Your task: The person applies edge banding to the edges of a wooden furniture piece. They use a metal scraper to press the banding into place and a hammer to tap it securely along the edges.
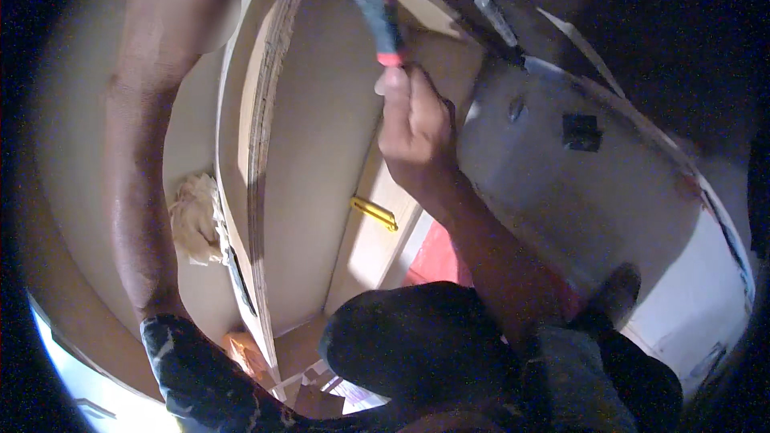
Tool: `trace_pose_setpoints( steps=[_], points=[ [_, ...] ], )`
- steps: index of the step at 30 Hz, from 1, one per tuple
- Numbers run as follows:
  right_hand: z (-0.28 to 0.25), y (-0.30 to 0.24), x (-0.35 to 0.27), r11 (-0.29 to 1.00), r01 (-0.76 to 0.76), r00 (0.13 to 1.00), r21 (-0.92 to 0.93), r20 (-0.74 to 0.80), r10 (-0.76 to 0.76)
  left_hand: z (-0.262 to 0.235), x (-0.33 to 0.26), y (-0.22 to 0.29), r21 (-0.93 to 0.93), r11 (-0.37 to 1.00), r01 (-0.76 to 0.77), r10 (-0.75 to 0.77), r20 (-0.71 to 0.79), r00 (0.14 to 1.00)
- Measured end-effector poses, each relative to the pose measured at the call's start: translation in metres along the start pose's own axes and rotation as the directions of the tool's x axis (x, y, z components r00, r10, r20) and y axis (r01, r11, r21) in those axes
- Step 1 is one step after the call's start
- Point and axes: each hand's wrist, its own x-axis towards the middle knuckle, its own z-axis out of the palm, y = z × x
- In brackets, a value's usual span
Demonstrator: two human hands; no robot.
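My right hand (417, 124) is closed round the lower end of a long tool (375, 8) with a grey-blue and red body, which points up and leaves the view at the top. Its far end is out of sight, so its exact kind does not show. At the upper left, my left hand (184, 0) reaches over a pale wooden panel beside the curved plywood edge (261, 104). Its fingers are blurred and partly cut off by the view's edge. A yellow utility knife (374, 213) lies on a wooden strip below my right hand.
Crumpled tan paper or tape (196, 220) sits against the curved panel, with an orange scrap (247, 355) lower down. To the right, a pale board (593, 200) carries a black square (581, 132). A narrow tool (496, 18) lies at its far edge. Red material (437, 261) shows near my knee.
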Motion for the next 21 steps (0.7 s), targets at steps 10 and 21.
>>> trace_pose_setpoints(
  steps=[10,21],
  points=[
    [-0.103,0.050,-0.107,0.687,-0.641,0.504,-0.343,0.488,0.713,0.026,-0.013,0.031,0.191,0.971,0.145,-0.099,-0.233,0.967],
    [-0.199,0.134,-0.186,0.800,-0.030,0.585,-0.599,0.638,0.500,0.087,-0.150,0.072,0.749,0.491,-0.445,0.057,0.482,0.874]
  ],
)
